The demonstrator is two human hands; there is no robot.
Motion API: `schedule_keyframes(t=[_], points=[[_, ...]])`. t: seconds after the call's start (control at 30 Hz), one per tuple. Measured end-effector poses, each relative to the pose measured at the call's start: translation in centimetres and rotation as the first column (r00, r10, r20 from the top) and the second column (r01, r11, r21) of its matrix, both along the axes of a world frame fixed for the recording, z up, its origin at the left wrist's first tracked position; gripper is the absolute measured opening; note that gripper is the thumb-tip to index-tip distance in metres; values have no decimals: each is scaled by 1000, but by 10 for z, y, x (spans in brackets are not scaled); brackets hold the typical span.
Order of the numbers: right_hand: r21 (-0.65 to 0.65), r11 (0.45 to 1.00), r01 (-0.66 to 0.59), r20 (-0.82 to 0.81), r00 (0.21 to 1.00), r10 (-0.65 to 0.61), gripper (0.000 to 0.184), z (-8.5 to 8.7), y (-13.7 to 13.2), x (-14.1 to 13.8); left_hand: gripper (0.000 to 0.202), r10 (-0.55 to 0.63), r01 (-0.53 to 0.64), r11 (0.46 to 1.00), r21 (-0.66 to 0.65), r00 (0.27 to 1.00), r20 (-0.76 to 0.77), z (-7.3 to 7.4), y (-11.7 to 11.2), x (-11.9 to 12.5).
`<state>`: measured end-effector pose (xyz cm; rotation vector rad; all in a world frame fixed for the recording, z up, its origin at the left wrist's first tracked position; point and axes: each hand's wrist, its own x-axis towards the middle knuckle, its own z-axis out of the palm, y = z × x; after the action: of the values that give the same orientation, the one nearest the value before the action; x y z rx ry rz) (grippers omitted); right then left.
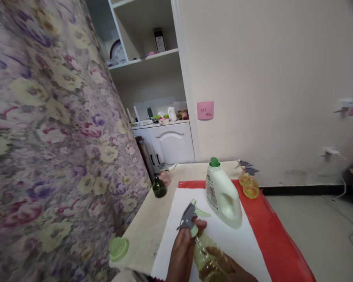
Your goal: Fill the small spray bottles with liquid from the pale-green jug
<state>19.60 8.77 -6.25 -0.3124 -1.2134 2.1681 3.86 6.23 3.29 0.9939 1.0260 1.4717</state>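
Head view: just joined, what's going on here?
A person is holding a transparent yellowish plastic spray bottle with both hands. The left hand grips near its grey and light-green trigger head; the right hand is around its body. Just beyond, a pale green plastic jug stands on a white sheet, its mouth uncapped. A round light-green plastic cap sits at the table's left edge. Whether the trigger head is fully tightened, I can't tell.

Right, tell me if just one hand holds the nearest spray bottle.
No, the left hand holds the bottle's neck and the right hand its body.
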Motion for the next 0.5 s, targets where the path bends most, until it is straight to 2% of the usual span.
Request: schedule_keyframes(t=[0.1, 0.17, 0.23, 0.33, 0.4, 0.5], points=[[55, 998, -12, 25, 1000, 11, 46, 2, -1, 2, 41, -202, 185, 979, 89, 950, 239, 9, -3, 2], [59, 998, -3, 27, 1000, 2, 34, 6, -4, 5, 36, -260, 234, 964, 127, 925, 276, 12, -5, 4], [66, 998, -1, 29, 1000, -1, 31, 10, -7, 10, 33, -276, 247, 960, 134, 918, 284, 13, -6, 5], [79, 997, -16, 30, 999, 14, 42, 18, -10, 15, 30, -226, 200, 972, 119, 935, 273, 12, -6, 8], [97, 995, -7, 20, 1000, 5, 62, 20, -10, 13, 29, -169, 145, 983, 115, 959, 228, 10, -4, 9], [111, 990, 84, -19, 996, -82, 90, 19, -6, 5, 28, -57, 43, 994, 103, 989, 134, 6, 0, 10]])
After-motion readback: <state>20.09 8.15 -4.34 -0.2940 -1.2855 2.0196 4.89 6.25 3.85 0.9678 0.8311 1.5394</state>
